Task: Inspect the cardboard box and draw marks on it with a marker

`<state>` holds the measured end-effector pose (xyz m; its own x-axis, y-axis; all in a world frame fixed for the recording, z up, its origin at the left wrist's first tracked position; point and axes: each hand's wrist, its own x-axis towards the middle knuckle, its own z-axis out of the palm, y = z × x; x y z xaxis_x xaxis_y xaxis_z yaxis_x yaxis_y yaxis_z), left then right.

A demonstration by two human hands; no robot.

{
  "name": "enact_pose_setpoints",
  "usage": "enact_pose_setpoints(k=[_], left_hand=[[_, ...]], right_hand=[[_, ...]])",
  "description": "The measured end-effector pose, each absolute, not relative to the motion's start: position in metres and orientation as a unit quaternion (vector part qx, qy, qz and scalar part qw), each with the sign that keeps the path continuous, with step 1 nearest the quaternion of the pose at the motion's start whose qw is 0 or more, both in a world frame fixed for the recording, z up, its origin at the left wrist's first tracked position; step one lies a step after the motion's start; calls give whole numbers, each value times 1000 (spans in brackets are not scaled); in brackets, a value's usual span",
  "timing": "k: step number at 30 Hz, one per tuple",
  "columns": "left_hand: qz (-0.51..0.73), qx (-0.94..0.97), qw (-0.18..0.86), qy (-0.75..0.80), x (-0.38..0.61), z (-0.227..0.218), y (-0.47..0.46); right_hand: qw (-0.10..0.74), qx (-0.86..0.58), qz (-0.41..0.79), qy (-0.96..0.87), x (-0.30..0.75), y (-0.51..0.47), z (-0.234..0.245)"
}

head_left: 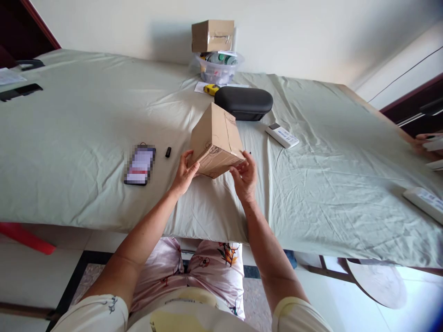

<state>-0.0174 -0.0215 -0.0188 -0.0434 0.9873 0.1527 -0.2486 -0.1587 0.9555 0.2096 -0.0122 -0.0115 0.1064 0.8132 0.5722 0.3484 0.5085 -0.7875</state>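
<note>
Between my two hands is a brown cardboard box [218,138], tilted so that one corner edge points toward me. My left hand [184,173] grips its lower left corner, thumb on the near face and fingers behind. At the lower right corner, my right hand [245,177] pinches the box with thumb and fingertips. Dark scribble-like marks show on the box near its front corner. A phone [140,165] with a lit, blurred screen lies left of my left hand, and a small black stick-shaped object [168,152] sits between them.
A black hard case [244,103] lies just behind the box. Farther back are a yellow tape measure [211,89] and a plastic tub [219,71] with another cardboard box [212,36] on top. A white box [282,135] lies to the right. At the far right, another person's hand [421,144] shows.
</note>
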Motion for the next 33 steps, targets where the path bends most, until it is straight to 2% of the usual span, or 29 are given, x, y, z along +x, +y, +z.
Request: enact_pose_setpoints(k=[3,9,14,21,25,30,33], left_hand=[[602,429,557,379,-15,-18,-22],[618,404,562,373,-15,-18,-20],[610,411,554,390,-17,-21,-20],[626,522,357,456,-23,-27,-15],[662,561,295,401,-26,-21,-13],[627,633,233,389,-36,-12,-18],[608,659,209,390,-37,-10,-21]], right_hand=[[551,-450,228,-665,204,-11,-17],[383,-498,296,-719,202,-13,-15],[351,-505,296,-731,202,-18,-11],[373,-520,291,-711,204,-18,-8],[331,-515,250,-750,208,-19,-5],[254,-513,215,-791,211,-19,-4],[241,-521,226,-787,212,-21,-1]])
